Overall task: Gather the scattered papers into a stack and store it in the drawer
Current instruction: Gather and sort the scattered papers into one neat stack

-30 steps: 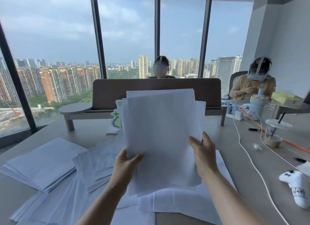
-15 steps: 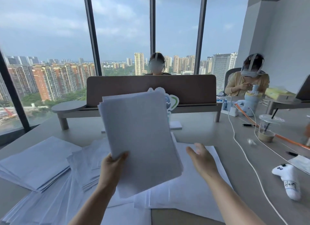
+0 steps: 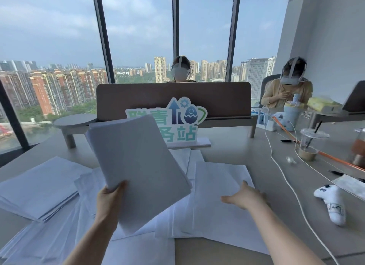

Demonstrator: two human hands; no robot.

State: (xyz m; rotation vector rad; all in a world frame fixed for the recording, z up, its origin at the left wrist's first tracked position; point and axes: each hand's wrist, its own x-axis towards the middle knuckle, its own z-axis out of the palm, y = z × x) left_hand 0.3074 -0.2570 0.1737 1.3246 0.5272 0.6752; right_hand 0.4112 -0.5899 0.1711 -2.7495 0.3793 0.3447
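With the stack [image 3: 138,171] pinched by the left hand [image 3: 110,199], sheets [image 3: 217,187] right of it are best slid together under the flat, empty right hand [image 3: 245,197].

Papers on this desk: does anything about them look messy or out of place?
Yes. Loose white sheets lie fanned and overlapping at odd angles across the desk, some reaching its near edge. The left hand holds a tilted bundle by its lower corner. The right hand is open above the sheets.
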